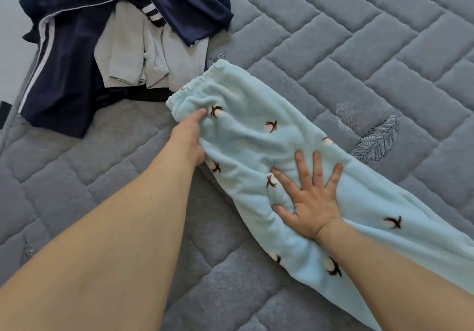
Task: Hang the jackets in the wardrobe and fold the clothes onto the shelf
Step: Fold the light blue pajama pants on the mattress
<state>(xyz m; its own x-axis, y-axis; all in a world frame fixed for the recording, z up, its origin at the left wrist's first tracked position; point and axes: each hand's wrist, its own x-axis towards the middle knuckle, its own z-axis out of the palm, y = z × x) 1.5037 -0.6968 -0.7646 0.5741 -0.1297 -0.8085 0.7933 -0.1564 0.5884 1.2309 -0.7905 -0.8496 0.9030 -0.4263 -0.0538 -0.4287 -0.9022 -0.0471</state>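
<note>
Light blue fleece trousers [256,135] with small brown and white cotton prints lie stretched across the grey quilted bed, elastic waistband toward the clothes pile. My left hand [188,138] grips the fabric just below the waistband, thumb on top and fingers tucked under the edge. Farther down the leg, my right hand [307,197] presses flat on the cloth with fingers spread. A pile of unfolded clothes sits at the upper left: a navy jacket with white stripes [64,74] and pale grey garments [138,51].
The quilted grey mattress cover [359,48] fills the view, with a printed leaf motif [377,140] to the right of the trousers. The bed's left edge and a white wall show at the far left [10,48].
</note>
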